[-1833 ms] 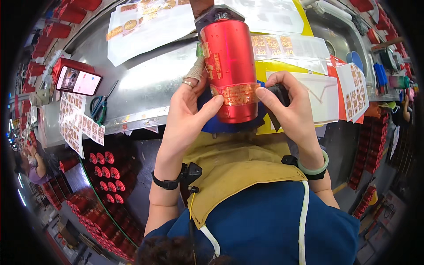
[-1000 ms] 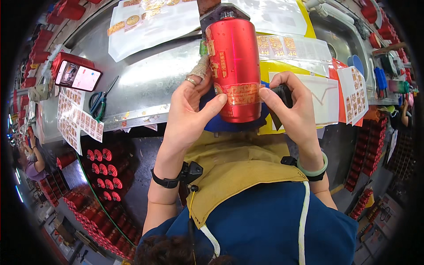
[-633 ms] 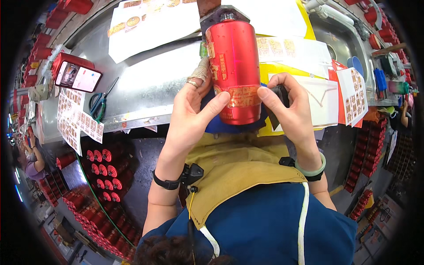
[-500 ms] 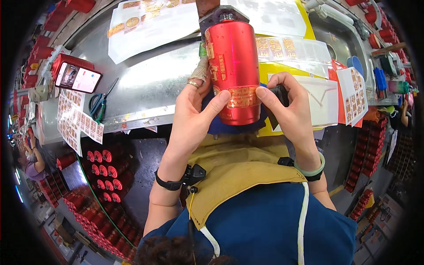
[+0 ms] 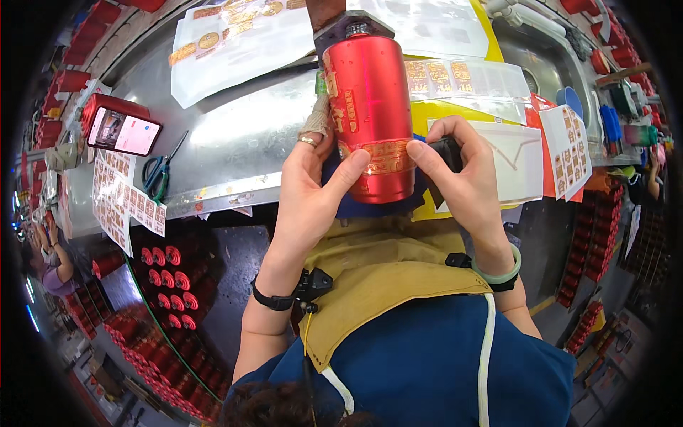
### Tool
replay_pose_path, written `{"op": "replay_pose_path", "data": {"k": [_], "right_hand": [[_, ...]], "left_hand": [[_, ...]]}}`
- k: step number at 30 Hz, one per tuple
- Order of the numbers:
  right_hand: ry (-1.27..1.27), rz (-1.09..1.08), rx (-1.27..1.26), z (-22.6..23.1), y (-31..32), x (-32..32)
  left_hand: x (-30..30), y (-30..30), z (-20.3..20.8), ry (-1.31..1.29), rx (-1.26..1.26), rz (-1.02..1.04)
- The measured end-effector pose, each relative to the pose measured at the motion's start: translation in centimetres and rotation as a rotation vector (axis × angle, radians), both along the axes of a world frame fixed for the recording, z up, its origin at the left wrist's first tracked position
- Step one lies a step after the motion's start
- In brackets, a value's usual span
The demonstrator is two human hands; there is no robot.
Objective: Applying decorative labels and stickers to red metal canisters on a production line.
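Note:
A shiny red metal bottle (image 5: 370,89) lies with its neck pointing away from me, its top end at a dark metal holder (image 5: 380,21). My left hand (image 5: 316,167) is closed around its left side, the thumb pressing on a gold-patterned decal (image 5: 390,158) that bands the lower body. Tape wraps one left finger. On the right, the thumb of my right hand (image 5: 462,160) touches the decal's right end. Between that hand's thumb and curled fingers is a black flat piece (image 5: 447,154), its kind unclear. More gold decals (image 5: 350,110) run along the bottle's left side.
Gold decal sheets (image 5: 441,78) lie behind the bottle and at the right. Left on the metal bench (image 5: 235,135) are scissors (image 5: 156,171) and a phone (image 5: 124,129) leaning on a red bottle. Racked red bottles (image 5: 167,277) stand below left. A sink (image 5: 530,50) is at the right.
The bottle and both hands sit slightly further left in view. The right thumb has slid a little leftward with them; the grip looks the same.

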State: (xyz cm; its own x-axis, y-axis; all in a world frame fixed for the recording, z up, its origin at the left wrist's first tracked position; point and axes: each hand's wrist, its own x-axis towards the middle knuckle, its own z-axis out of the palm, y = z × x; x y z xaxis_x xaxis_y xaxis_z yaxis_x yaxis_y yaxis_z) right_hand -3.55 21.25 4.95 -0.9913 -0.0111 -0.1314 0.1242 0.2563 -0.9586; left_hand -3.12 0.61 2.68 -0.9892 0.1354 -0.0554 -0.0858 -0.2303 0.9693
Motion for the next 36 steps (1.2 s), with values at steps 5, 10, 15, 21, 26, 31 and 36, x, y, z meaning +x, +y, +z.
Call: {"op": "replay_pose_path", "data": {"k": [5,10,15,21,26,31,36], "right_hand": [[0.033,-0.006,0.024,-0.1,-0.1,0.0],[0.006,-0.002,0.018,0.0,-0.1,0.0],[0.015,0.004,0.037,0.2,0.0,0.0],[-0.01,0.001,-0.015,0.0,0.0,0.0],[0.078,0.03,0.0,-0.7,0.1,0.0],[-0.015,0.007,-0.001,-1.4,1.3,-0.4],[0.271,-0.182,-0.052,-2.3,1.9,-0.1]], "left_hand": [[0.1,0.0,0.1,-0.057,0.042,0.0],[0.1,0.2,-0.2,-0.016,0.047,0.014],[0.0,0.3,0.0,-0.041,0.067,0.029],[-0.2,0.1,0.1,-0.07,0.07,0.008],[-0.3,0.1,-0.1,-0.052,0.061,0.014],[-0.4,0.1,0.1,-0.059,0.059,-0.01],[-0.4,0.3,0.9,-0.096,0.069,-0.043]]}}
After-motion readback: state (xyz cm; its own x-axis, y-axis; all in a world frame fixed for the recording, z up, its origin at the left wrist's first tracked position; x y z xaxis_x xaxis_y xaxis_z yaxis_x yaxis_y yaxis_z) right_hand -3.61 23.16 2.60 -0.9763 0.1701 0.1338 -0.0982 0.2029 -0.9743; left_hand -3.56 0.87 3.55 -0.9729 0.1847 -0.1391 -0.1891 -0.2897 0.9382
